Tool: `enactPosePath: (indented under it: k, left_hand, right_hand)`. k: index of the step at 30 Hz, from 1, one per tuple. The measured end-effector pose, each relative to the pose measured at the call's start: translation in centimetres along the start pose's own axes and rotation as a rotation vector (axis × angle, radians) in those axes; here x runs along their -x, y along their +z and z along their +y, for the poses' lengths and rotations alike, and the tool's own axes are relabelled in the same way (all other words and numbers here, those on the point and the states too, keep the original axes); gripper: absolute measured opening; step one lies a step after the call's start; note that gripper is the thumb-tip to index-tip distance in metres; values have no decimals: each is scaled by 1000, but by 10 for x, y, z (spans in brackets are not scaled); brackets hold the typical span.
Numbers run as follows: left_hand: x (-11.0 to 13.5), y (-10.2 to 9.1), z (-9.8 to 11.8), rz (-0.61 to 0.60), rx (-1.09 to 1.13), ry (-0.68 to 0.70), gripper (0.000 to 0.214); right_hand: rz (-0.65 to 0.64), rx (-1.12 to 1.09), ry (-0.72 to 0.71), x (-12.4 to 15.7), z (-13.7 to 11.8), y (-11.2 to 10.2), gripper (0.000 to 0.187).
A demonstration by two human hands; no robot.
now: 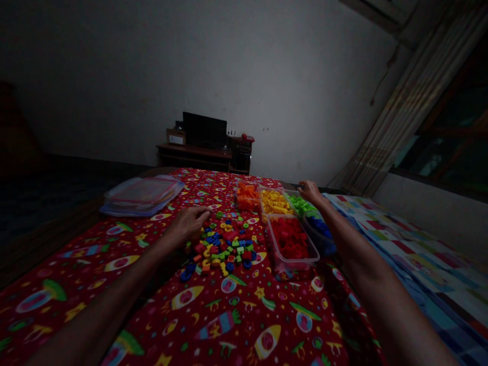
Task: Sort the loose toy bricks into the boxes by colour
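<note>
My left hand (189,222) is at the left edge of a loose pile of small coloured plastic pieces (229,246) on the red patterned cloth. Its fingers are drawn together toward the thumb; whether anything is between them is too dark to see. Over the far edge of the tub of green pieces (301,205) is my right hand (310,190), fingers curled closed, with their contents hidden. Around it stand tubs of orange pieces (247,193), yellow pieces (275,202), red pieces (290,238) and blue pieces (319,226). My right forearm partly covers the blue tub.
Stacked clear lids (143,194) lie at the left of the red cloth (217,317). To the right is a surface with a checked cover (415,244). A low stand (194,152) with a dark screen (205,130) is against the far wall. The room is dim.
</note>
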State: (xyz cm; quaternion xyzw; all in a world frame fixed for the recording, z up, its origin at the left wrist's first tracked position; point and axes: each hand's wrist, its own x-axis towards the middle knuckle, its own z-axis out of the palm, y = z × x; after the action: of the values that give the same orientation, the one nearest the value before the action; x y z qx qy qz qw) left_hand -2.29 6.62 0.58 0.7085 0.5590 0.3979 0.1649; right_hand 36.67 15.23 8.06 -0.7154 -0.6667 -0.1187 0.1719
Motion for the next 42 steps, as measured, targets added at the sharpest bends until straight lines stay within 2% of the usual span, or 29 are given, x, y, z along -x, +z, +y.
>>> enactPosePath:
  k: [3, 5, 10, 13, 17, 23, 29, 32, 35, 39, 42]
  left_hand:
    - [-2, -5, -1, -52, -112, -5, 37]
    - [-3, -8, -4, -45, -162, -7, 38]
    - [-8, -15, -21, -55, -247, -29, 36]
    - [-7, -16, -28, -109, -263, -69, 33]
    - [-6, -15, -34, -174, -232, -68, 31]
    - [-4, -15, -38, -242, -254, -96, 36]
    - [-5, -15, -43, -279, -248, -70, 31]
    - [-7, -13, -48, -252, -219, -66, 26]
    - [-4, -9, -58, -169, -169, -74, 28]
    - [5, -5, -77, -16, 60, -150, 44]
    - [7, -3, -92, 40, 218, -182, 50]
  right_hand:
    - [20, -91, -100, 7, -19, -7, 29]
    - [-3, -191, -179, 18, -37, -13, 27]
    - [-88, -420, -431, 59, -99, -9, 25]
    - [-208, -365, -583, 79, -138, 7, 21]
    - [-286, -176, -601, 89, -173, 31, 22]
    - [-331, -13, -513, 83, -190, 56, 34]
    - [-339, -25, -519, 62, -205, 57, 30]
    - [-309, -55, -544, 59, -219, 57, 33]
    - [-284, -113, -582, 67, -231, 65, 38]
    - [-395, -164, -649, 75, -238, 72, 22]
    - [-404, -142, -650, 74, -238, 66, 21]
